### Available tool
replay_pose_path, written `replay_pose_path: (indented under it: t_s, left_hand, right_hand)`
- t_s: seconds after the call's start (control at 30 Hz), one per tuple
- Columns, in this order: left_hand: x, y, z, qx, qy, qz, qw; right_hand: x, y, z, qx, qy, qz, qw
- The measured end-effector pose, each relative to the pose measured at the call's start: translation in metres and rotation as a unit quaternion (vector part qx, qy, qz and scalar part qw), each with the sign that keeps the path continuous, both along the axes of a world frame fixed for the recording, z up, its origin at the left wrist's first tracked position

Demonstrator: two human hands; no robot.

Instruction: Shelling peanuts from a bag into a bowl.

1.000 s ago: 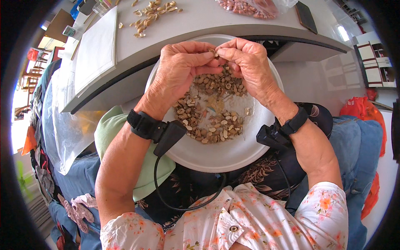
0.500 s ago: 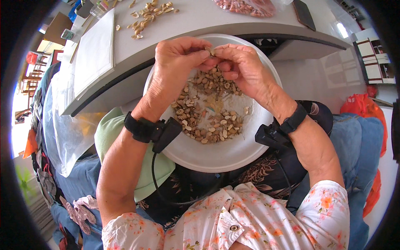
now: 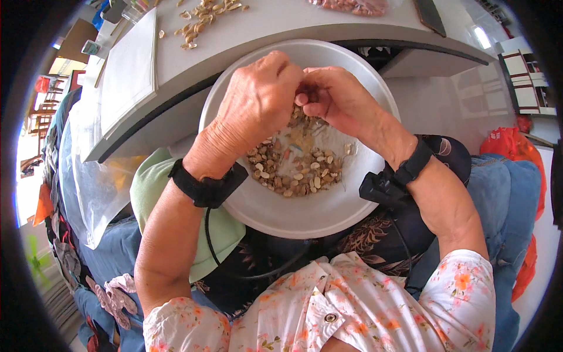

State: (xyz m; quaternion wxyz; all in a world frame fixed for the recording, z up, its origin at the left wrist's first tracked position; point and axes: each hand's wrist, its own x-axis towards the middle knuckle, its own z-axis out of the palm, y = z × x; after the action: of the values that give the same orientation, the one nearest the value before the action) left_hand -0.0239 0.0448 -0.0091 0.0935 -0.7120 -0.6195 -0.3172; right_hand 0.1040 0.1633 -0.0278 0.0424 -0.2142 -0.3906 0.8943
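Both of my hands meet above the far part of a wide white basin [image 3: 281, 226] resting at my lap. My left hand [image 3: 258, 97] is rolled over with its back up and its fingers curled inward, their tips hidden. Touching it, my right hand [image 3: 343, 100] is cupped with bent fingers; whatever lies between them is in shadow. Beneath the hands, peanuts and peanut shell pieces [image 3: 314, 170] lie in a loose ring on the basin's bottom, with fine crumbs in the middle.
Empty peanut shells [image 3: 202, 20] are scattered on the table [image 3: 258, 23] beyond the basin. A clear bag of reddish peanut kernels [image 3: 355, 6] and a dark phone-like slab [image 3: 430, 16] lie further right. White paper sheets [image 3: 132, 76] cover the table's left side. A green cloth [image 3: 170, 205] hangs beside the basin.
My left hand has rolled over so its back faces up, hiding the peanut shell that both hands pinched before. My right fingers have curled in closer. The view has shifted slightly.
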Motion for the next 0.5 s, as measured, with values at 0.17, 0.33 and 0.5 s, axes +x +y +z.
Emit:
replay_pose_path:
  t_s: [0.17, 0.33, 0.5]
  left_hand:
    - [-0.021, -0.005, -0.001, -0.128, -0.079, 0.03, 0.988]
    - [-0.029, -0.01, -0.014, -0.495, 0.017, 0.018, 0.869]
    - [-0.035, -0.009, -0.025, -0.501, 0.069, 0.057, 0.861]
  right_hand:
    - [0.001, -0.002, 0.001, 0.12, -0.079, -0.004, 0.99]
    - [0.002, 0.008, 0.001, 0.085, -0.089, -0.013, 0.992]
    - [0.002, 0.007, 0.006, 0.106, -0.066, -0.038, 0.991]
